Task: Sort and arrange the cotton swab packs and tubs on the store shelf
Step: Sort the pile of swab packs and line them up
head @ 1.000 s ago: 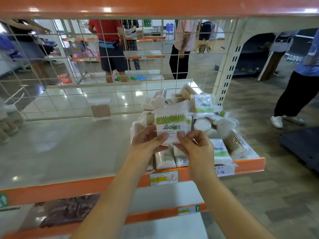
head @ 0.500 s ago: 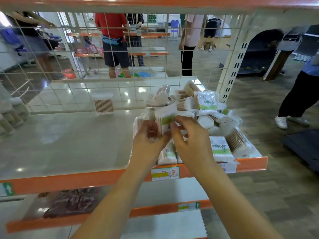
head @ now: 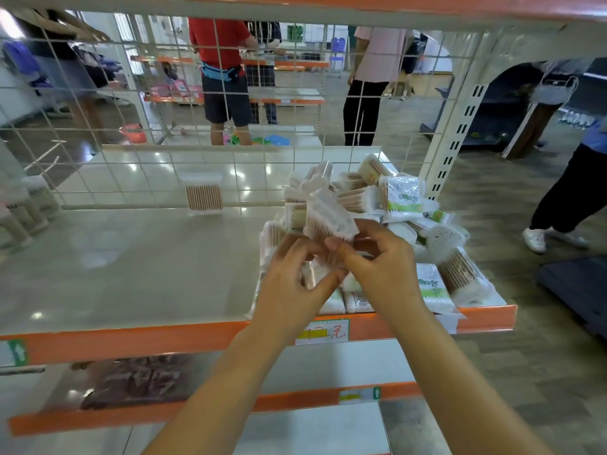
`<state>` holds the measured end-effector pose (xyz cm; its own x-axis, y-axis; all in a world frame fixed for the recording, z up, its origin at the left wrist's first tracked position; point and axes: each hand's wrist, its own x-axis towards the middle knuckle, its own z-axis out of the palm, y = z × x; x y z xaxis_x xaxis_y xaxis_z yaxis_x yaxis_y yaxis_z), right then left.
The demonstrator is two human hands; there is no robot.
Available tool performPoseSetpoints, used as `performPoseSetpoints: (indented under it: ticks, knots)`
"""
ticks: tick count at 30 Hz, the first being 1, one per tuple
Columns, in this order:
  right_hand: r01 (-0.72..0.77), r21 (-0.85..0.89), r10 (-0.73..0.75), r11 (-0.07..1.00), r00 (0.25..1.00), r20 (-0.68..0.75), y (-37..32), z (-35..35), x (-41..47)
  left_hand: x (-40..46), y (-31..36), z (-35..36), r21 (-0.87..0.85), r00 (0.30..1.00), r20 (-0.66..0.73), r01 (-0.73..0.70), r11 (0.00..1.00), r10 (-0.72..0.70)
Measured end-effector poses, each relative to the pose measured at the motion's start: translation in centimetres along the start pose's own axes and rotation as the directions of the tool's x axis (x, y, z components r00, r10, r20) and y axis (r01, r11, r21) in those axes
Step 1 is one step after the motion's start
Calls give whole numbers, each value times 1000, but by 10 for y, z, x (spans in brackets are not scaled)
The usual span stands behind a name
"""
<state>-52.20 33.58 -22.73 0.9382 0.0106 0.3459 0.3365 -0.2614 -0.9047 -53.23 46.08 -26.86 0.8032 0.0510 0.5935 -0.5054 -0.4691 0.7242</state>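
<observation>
Two hands are pinching one cotton swab pack (head: 330, 221) above the pile (head: 404, 224) on the shelf (head: 131, 267): left hand (head: 289, 284) and right hand (head: 384, 264) gripping its lower end. It's looking light and crinkly-slick; holding the firm stick bundle seems safest.

A heap of swab packs (head: 387, 205) is piled on the right end of the shelf (head: 131, 274). One pack (head: 204, 198) is stood at the back, against the wire grid (head: 131, 126), well left of the heap. Tubs (head: 23, 208) are seen at far left. Both hands (head: 292, 284) (head: 381, 264) are held before the heap with a pack (head: 328, 221) between them.
</observation>
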Motion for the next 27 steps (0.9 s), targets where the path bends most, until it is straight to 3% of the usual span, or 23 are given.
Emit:
performPoseSetpoints:
  ticks: [3, 8, 11, 15, 18, 20, 23, 27]
  knots:
    - [-45, 106, 45, 993, 999, 3, 5, 2, 6, 4, -5, -11, -89, 992, -51, 111, 990, -116]
    - [-56, 177, 46, 983, 997, 59, 9, 14, 9, 16, -19, -38, -204, 918, -122, 350, 914, -378]
    - [-33, 129, 20, 991, 995, 102, 10, 24, 11, 23, -24, -55, -382, 901, 3, 403, 832, -435]
    - [-81, 157, 58, 984, 988, 146, 12, 39, 14, 26, -30, -73, -449, 883, 154, 462, 765, -443]
    - [-75, 27, 69, 997, 982, 178, 10, 51, 17, 27, -38, -84, -374, 896, 159, 443, 815, -414]
    - [-41, -165, 73, 985, 979, 188, 5, 60, 22, 29, -47, -91, -317, 895, 152, 446, 837, -419]
    - [85, -515, 47, 853, 970, 237, -3, 74, 32, 34, -62, -101, -258, 887, 159, 461, 849, -433]
    - [229, -680, -13, 697, 951, 307, -7, 97, 42, 48, -94, -123, -182, 886, 62, 462, 868, -459]
